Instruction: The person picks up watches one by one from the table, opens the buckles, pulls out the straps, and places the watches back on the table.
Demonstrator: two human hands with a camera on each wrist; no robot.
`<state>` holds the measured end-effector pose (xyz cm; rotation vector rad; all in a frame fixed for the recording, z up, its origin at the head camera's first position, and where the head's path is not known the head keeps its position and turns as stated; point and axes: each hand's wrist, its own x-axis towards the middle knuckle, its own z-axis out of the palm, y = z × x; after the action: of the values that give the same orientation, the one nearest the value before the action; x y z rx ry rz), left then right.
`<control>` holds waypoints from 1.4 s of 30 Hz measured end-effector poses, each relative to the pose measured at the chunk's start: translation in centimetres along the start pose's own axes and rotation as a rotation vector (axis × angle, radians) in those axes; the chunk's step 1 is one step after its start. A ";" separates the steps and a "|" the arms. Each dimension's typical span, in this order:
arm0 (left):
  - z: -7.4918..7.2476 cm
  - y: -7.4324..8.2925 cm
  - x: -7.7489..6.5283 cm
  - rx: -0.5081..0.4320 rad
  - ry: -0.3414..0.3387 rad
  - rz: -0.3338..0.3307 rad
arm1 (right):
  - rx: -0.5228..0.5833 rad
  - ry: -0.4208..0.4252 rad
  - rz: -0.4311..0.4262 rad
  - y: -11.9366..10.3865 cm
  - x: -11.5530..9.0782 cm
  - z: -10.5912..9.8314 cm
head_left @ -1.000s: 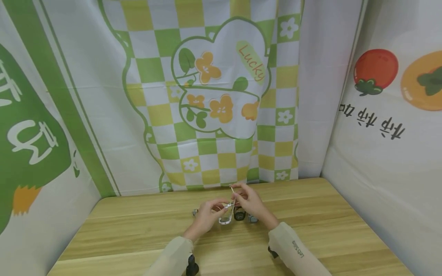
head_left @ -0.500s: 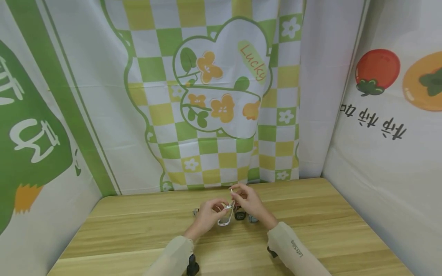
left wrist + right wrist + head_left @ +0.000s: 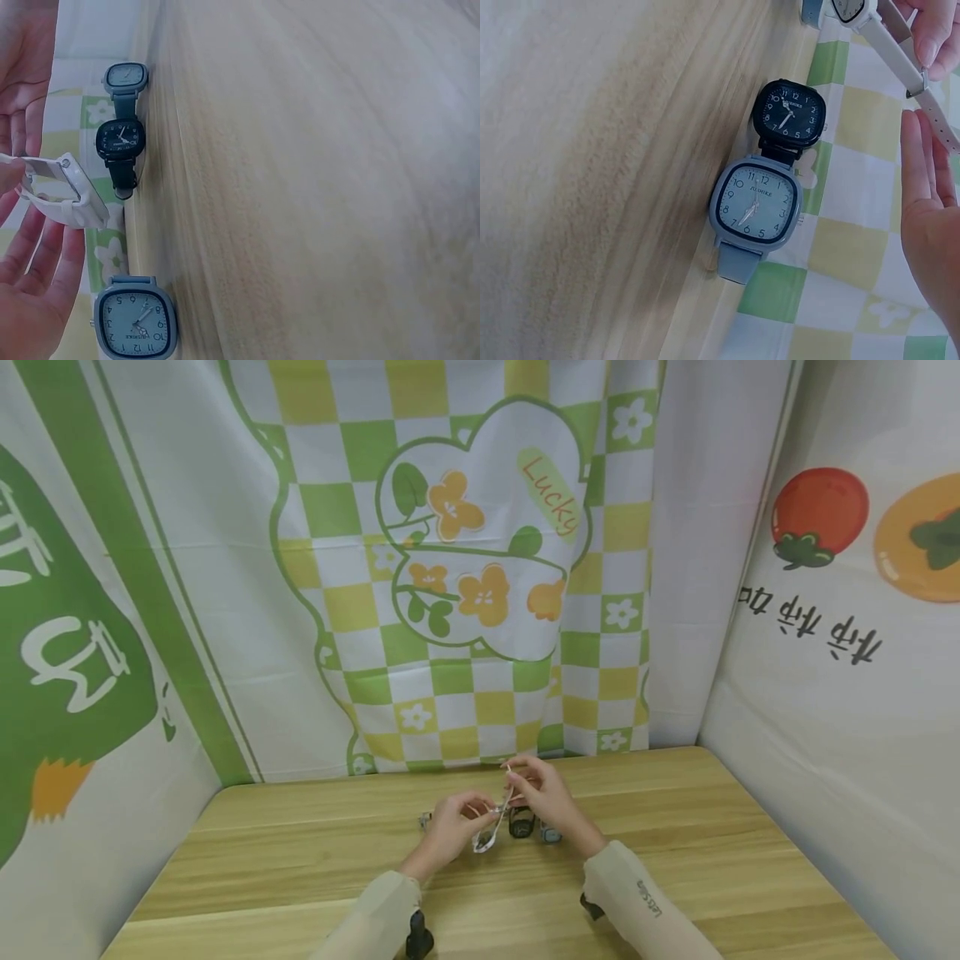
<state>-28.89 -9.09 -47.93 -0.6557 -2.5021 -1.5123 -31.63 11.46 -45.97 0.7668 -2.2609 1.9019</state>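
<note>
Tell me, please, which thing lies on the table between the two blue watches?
In the left wrist view, the black watch lies between the upper blue watch and the lower blue watch, closer to the upper one.

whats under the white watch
The wooden table, with the white wristwatch held above it; the left wrist view shows checked cloth through the gap between them. In the head view, the patch the wristwatch blocks can't be seen.
</note>
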 end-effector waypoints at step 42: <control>0.6 0.8 0.6 -0.121 -0.118 -0.079 | 0.129 -0.009 0.059 -0.7 -1.0 -0.7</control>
<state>-29.06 -8.09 -47.37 -0.6912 -2.5662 -1.7124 -30.63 12.40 -45.59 0.7330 -2.2073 2.0917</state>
